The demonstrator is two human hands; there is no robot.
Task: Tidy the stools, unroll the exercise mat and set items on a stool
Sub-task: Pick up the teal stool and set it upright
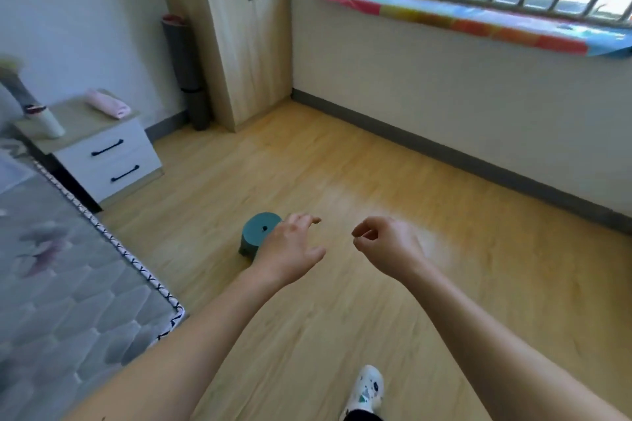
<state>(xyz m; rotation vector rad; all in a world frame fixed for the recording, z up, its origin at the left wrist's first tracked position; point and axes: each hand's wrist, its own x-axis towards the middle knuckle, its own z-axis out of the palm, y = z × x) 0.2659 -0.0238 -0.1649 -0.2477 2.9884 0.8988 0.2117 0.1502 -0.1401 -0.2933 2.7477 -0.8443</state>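
Note:
A round teal stool (257, 232) stands on the wooden floor near the bed's edge. My left hand (290, 248) hovers over its right side, fingers spread, holding nothing. My right hand (390, 246) is a little to the right, fingers loosely curled and empty. A rolled dark grey exercise mat (186, 68) leans upright in the corner between the wall and the wardrobe. A folded pink towel (107, 103) and a white bottle (51, 121) rest on the nightstand.
A bed with a grey quilted mattress (68, 284) fills the left side. A white two-drawer nightstand (106, 161) stands beside it. A tall wooden wardrobe (242, 31) is at the back. My white shoe (366, 390) is at the bottom.

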